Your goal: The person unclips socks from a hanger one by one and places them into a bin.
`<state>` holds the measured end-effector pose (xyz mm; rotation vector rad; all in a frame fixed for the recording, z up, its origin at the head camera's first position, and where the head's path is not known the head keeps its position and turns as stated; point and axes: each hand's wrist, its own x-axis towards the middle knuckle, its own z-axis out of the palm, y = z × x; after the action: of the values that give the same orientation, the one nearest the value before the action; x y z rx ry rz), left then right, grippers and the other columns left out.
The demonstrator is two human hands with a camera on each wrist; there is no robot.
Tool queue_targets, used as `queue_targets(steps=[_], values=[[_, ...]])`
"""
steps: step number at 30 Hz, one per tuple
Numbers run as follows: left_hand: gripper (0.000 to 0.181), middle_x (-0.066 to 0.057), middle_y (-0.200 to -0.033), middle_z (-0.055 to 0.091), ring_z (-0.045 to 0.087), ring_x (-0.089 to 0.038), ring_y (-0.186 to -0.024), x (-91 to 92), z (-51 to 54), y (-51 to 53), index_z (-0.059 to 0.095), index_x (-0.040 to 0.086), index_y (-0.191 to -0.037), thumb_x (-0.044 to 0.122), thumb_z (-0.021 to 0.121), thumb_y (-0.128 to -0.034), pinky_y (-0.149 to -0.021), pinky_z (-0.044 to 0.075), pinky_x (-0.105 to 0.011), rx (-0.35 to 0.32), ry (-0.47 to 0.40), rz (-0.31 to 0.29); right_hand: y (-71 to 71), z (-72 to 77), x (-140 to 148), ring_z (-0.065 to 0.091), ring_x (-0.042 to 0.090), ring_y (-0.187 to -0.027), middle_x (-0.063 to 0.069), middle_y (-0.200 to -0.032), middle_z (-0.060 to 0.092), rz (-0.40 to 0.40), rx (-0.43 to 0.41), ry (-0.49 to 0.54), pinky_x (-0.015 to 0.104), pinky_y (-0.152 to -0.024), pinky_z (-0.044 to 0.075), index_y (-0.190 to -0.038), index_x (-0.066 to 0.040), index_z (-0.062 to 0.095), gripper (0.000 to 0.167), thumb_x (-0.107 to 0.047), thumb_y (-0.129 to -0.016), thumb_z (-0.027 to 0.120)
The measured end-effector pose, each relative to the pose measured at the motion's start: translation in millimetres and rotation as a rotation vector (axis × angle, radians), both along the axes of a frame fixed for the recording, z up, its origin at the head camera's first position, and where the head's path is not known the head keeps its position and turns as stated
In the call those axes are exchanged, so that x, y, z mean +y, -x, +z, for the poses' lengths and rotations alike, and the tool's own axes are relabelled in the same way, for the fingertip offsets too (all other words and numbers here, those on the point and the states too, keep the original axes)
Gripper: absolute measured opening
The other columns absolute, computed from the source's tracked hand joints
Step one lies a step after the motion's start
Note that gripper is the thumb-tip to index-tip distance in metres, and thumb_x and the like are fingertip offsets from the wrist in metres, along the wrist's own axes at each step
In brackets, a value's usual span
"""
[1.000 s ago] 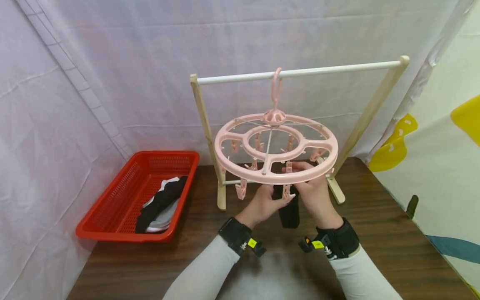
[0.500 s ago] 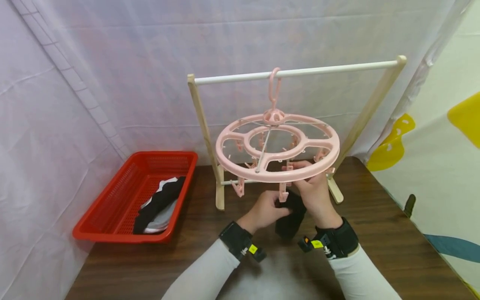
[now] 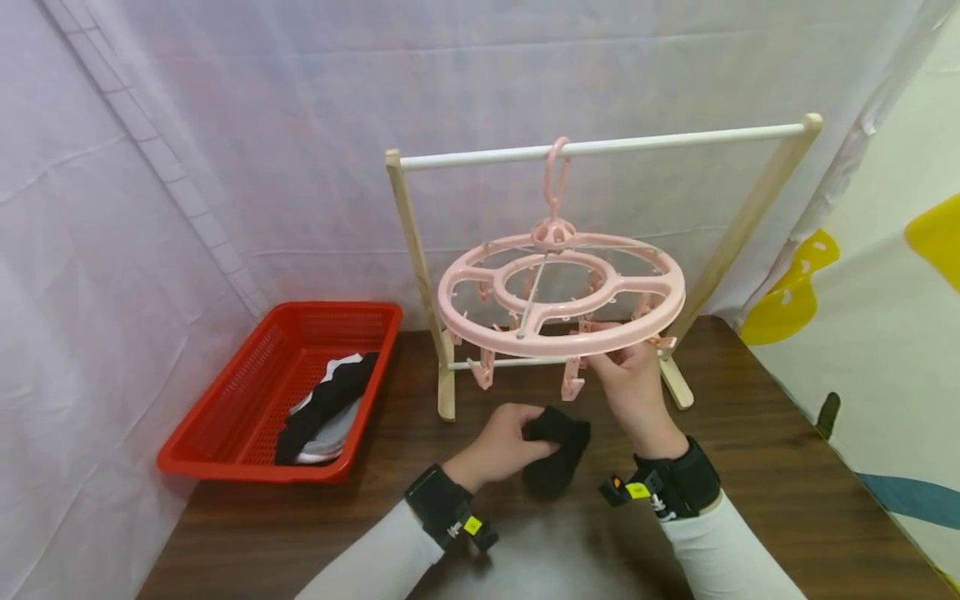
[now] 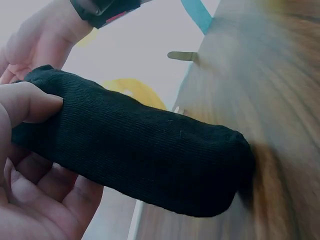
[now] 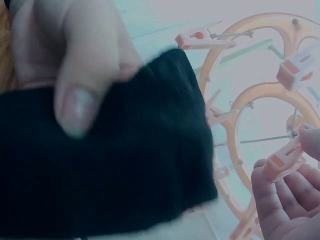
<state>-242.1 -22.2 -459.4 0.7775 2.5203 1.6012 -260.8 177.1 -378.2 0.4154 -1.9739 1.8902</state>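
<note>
A black ribbed sock (image 3: pixel 557 468) is gripped by my left hand (image 3: pixel 497 448), thumb on top, just above the table in front of the hanger. In the left wrist view the sock (image 4: pixel 135 137) stretches away from the thumb toward the tabletop. My right hand (image 3: pixel 637 393) is under the right front of the pink round clip hanger (image 3: pixel 562 343), its fingertips partly hidden by the ring. The right wrist view shows that hand (image 5: pixel 287 200) pinching a pink clothes peg (image 5: pixel 285 164) between thumb and fingers. The sock's cuff is apart from the peg.
The hanger hangs by its hook from the white bar (image 3: pixel 675 142) of a wooden-legged rack. To the left stands a red basket (image 3: pixel 255 473) with black, grey and white socks (image 3: pixel 330 412) inside. Other pegs dangle around the ring. White cloth walls (image 3: pixel 300 125) surround the brown table (image 3: pixel 795 500).
My left hand has drawn the sock down and to the left, away from the hanger. My right hand has stayed at the peg, and the hanger has swung slightly.
</note>
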Motion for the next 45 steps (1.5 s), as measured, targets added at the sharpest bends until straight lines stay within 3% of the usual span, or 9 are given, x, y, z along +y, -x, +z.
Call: queue_targets(steps=[4,7,9,16,25,30,37,42,45], values=[[0.024,-0.007,-0.098,0.080,0.067,-0.003,-0.083,-12.1,-1.1,-8.3,0.079,0.002,-0.108,0.007,0.081,-0.0852,-0.081,0.055,-0.022,-0.038,-0.012,0.001,-0.4,-0.5,0.4,0.069,0.000,-0.086,-0.021,-0.096,0.075,-0.021,-0.001,-0.009,0.016,-0.079,0.055,-0.123,0.009,0.071,0.026,0.000,-0.099,0.069],[0.024,-0.004,-0.098,0.079,0.066,-0.003,-0.084,-22.8,-2.0,-11.4,0.078,0.004,-0.109,0.008,0.081,-0.0855,-0.082,0.055,-0.023,-0.024,0.002,0.006,0.2,-1.5,1.1,0.070,0.001,-0.084,-0.019,-0.096,0.076,-0.019,0.009,-0.012,0.017,-0.075,0.056,-0.125,0.008,0.071,0.027,-0.001,-0.100,0.067],[0.022,-0.002,-0.097,0.079,0.067,-0.003,-0.084,-29.7,-2.3,-13.1,0.079,0.006,-0.108,0.008,0.080,-0.0859,-0.081,0.055,-0.023,-0.013,0.013,0.011,1.1,-2.3,1.7,0.071,0.002,-0.077,-0.016,-0.093,0.077,0.007,0.016,0.005,0.018,-0.070,0.056,-0.126,0.008,0.070,0.027,-0.004,-0.102,0.066],[0.024,-0.010,-0.098,0.081,0.068,-0.006,-0.082,-44.7,-5.8,-16.3,0.079,0.000,-0.108,0.005,0.079,-0.0852,-0.079,0.055,-0.022,-0.080,-0.019,0.021,2.1,-4.0,2.6,0.064,0.010,-0.049,-0.003,-0.065,0.066,0.144,0.036,0.157,0.024,-0.048,0.053,-0.126,0.012,0.061,0.024,0.004,-0.104,0.055],[0.022,-0.006,-0.098,0.080,0.068,-0.010,-0.084,-51.7,-1.8,-16.4,0.078,0.004,-0.109,0.005,0.077,-0.0873,-0.080,0.056,-0.026,-0.094,-0.026,-0.004,1.1,-3.7,-2.2,0.058,0.007,-0.063,-0.003,-0.076,0.064,0.024,0.010,0.206,0.019,-0.052,0.048,-0.118,0.006,0.067,0.028,0.016,-0.095,0.054],[0.020,-0.005,-0.097,0.080,0.067,-0.010,-0.083,-51.9,0.6,-17.4,0.078,0.005,-0.107,0.005,0.077,-0.0876,-0.079,0.056,-0.025,-0.093,-0.030,-0.005,2.0,-3.4,-3.4,0.059,0.010,-0.076,-0.004,-0.086,0.068,0.023,0.036,0.230,0.019,-0.061,0.049,-0.122,0.011,0.066,0.029,0.015,-0.095,0.056],[0.020,-0.007,-0.099,0.081,0.068,-0.008,-0.084,-53.4,3.5,-18.0,0.079,0.005,-0.107,0.002,0.076,-0.0870,-0.081,0.056,-0.025,-0.056,-0.040,0.001,3.1,-3.4,-4.7,0.063,0.007,-0.078,-0.005,-0.088,0.070,0.017,0.065,0.292,0.019,-0.072,0.055,-0.124,0.006,0.069,0.032,0.013,-0.096,0.057],[0.021,-0.009,-0.102,0.081,0.070,-0.009,-0.085,-61.4,15.4,-18.0,0.079,0.004,-0.109,0.003,0.075,-0.0882,-0.083,0.059,-0.027,-0.042,-0.062,0.025,3.6,-2.9,-4.4,0.064,0.008,-0.077,-0.003,-0.086,0.070,0.007,0.060,0.306,0.017,-0.066,0.052,-0.115,-0.009,0.075,0.030,0.011,-0.097,0.061],[0.022,-0.011,-0.102,0.081,0.071,-0.010,-0.085,-69.1,26.8,-19.2,0.079,0.004,-0.110,0.002,0.075,-0.0878,-0.082,0.060,-0.027,-0.012,-0.080,0.051,3.4,-3.6,-4.1,0.064,0.009,-0.078,-0.002,-0.088,0.072,0.008,0.056,0.311,0.017,-0.063,0.051,-0.114,-0.011,0.075,0.036,0.015,-0.095,0.059]])
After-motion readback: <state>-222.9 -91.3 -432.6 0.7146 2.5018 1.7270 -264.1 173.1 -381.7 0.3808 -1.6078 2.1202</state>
